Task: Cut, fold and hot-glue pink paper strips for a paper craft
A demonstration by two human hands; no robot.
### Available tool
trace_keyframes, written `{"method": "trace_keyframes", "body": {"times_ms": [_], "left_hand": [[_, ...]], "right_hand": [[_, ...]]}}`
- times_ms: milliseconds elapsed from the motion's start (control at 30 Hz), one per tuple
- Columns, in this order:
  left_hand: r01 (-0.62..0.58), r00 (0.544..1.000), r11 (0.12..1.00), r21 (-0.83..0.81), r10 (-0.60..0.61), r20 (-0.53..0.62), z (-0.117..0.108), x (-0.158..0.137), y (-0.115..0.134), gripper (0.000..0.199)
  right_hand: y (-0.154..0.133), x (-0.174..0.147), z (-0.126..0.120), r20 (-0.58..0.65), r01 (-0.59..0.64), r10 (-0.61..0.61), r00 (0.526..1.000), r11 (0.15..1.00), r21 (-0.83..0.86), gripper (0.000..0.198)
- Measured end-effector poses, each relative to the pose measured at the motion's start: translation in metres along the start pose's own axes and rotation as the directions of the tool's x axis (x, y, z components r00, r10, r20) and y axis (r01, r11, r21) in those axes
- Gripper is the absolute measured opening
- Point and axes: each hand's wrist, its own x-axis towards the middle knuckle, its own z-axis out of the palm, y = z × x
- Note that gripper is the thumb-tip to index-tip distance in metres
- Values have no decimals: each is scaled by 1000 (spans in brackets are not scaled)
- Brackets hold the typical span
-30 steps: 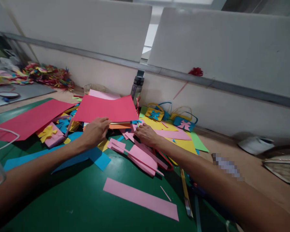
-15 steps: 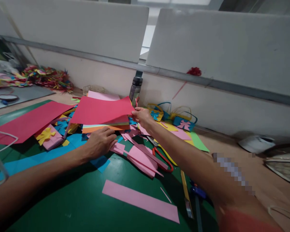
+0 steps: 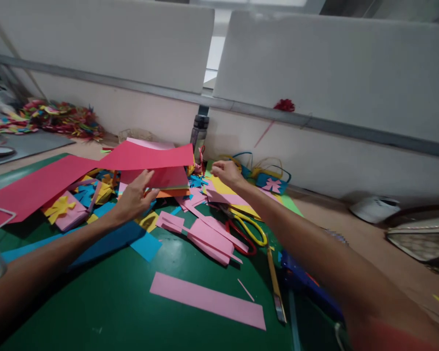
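A red paper sheet lies bowed over a stack of coloured paper, its right part lifted off the pile. My left hand is at the sheet's lower edge with its fingers apart, holding nothing. Right of the sheet and apart from it, my right hand has curled fingers with nothing visible in them. It hovers over yellow paper. Folded pink paper pieces lie between my arms, near yellow-handled scissors and red-handled scissors.
Nearer me are a pink strip, a yellow cutter knife and a blue tool. Blue paper lies under my left arm. A bottle and small paper baskets stand by the wall. Another red sheet is at left.
My right hand has let go of the red sheet's right end and drawn away to the right. My left hand has risen toward the sheet and spread its fingers. The view has shifted slightly.
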Motion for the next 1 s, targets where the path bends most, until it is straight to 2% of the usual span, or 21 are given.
{"method": "trace_keyframes", "body": {"times_ms": [100, 233, 400, 533, 667, 767, 833, 933, 1000], "left_hand": [[-97, 993, 995, 12, 96, 64, 4, -7, 8, 42], [-227, 970, 973, 27, 224, 98, 4, -15, 20, 31], [-357, 931, 933, 38, 352, 100, 4, -20, 27, 32], [-420, 905, 907, 37, 416, 89, 7, -23, 27, 31], [-446, 893, 895, 25, 443, 84, 10, -26, 27, 28], [-447, 893, 894, 23, 444, 79, 10, -28, 29, 26], [-446, 893, 895, 24, 443, 81, 10, -29, 30, 26], [-447, 892, 895, 21, 444, 83, 9, -29, 30, 27], [-445, 893, 896, 13, 442, 82, 10, -28, 28, 27]], "right_hand": [[24, -17, -15, 68, 24, -4, 998, 951, -308, 34], [41, -42, -14, 201, 126, -8, 980, 803, -582, 34], [38, -55, -2, 354, 293, -38, 934, 648, -703, 35], [32, -58, -1, 411, 352, -39, 911, 596, -722, 34], [26, -63, 13, 328, 287, -51, 943, 620, -730, 35], [21, -61, 28, 222, 213, -77, 972, 687, -694, 35], [17, -54, 27, 126, 161, -103, 987, 750, -641, 34], [16, -37, 1, -93, 73, -140, 986, 855, -514, 35], [19, -25, -28, -287, 20, -145, 947, 916, -400, 34]]}}
